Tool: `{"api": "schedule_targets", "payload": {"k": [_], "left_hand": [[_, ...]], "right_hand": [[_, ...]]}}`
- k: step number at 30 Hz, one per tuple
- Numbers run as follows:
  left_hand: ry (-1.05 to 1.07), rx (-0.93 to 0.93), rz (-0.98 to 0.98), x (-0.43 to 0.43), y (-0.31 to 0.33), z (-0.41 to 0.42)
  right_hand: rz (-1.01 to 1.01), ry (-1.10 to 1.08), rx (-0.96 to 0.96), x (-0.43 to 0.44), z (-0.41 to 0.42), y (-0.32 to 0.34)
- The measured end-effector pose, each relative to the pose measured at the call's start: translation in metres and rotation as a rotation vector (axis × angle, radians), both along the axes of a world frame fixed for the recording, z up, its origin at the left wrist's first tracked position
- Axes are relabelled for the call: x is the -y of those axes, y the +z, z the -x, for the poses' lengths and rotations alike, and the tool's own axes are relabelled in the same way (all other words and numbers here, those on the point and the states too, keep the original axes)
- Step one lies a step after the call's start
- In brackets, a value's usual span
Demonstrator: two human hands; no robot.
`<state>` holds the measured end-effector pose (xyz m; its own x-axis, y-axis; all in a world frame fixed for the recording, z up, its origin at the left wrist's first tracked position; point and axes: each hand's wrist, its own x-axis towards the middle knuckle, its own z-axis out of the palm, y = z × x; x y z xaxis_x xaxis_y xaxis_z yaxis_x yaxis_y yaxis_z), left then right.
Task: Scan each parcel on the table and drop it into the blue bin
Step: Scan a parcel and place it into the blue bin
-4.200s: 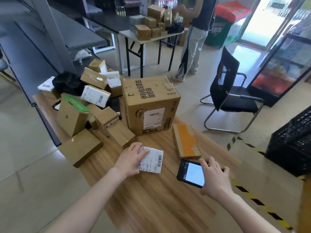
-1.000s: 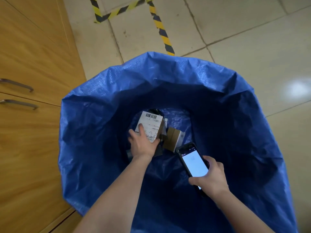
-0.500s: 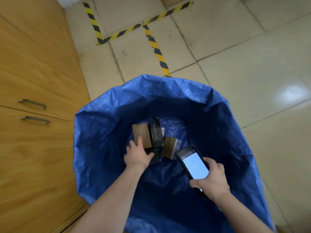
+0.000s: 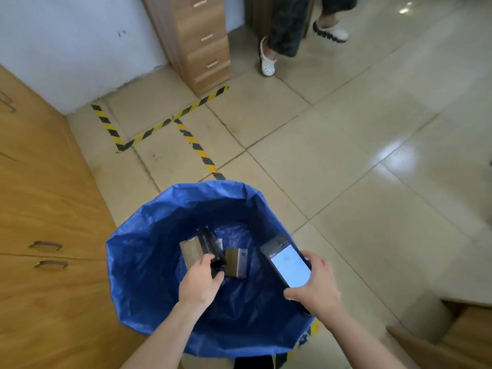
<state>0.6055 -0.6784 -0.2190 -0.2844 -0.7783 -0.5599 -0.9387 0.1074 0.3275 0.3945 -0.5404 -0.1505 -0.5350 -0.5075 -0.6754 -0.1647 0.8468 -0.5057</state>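
Note:
The blue bin point(image 4: 149, 235) stands open on the floor below me. At its bottom lie a brown parcel point(image 4: 189, 253), a black parcel point(image 4: 210, 245) and another small brown parcel point(image 4: 235, 263). My left hand point(image 4: 201, 282) hovers inside the bin just above them, fingers loosely curled and holding nothing. My right hand point(image 4: 315, 286) grips a phone point(image 4: 288, 263) with a lit white screen over the bin's right rim.
A wooden cabinet point(image 4: 40, 209) with metal handles flanks the bin on the left. Yellow-black floor tape point(image 4: 197, 147) runs beyond it. A narrow drawer unit point(image 4: 202, 41) and a person's legs point(image 4: 285, 27) are farther back. A cardboard box point(image 4: 452, 339) sits at bottom right.
My left hand let go of the white-labelled parcel, which now lies brown side up in the bin. The hand has drawn back slightly, and my view has tilted up toward the floor.

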Motion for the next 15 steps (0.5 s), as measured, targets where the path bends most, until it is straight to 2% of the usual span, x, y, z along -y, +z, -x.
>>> {"api": "schedule_targets", "payload": {"k": [8,15], "left_hand": [[-0.405,-0.172,0.149,-0.070,0.118,0.128],[-0.730,-0.350,0.153,-0.175,0.186,0.280]], "right_hand": [[0.063,-0.233,-0.180,-0.130,0.077,0.104],[0.061,-0.435,-0.351,-0.286,0.167,0.169]]}}
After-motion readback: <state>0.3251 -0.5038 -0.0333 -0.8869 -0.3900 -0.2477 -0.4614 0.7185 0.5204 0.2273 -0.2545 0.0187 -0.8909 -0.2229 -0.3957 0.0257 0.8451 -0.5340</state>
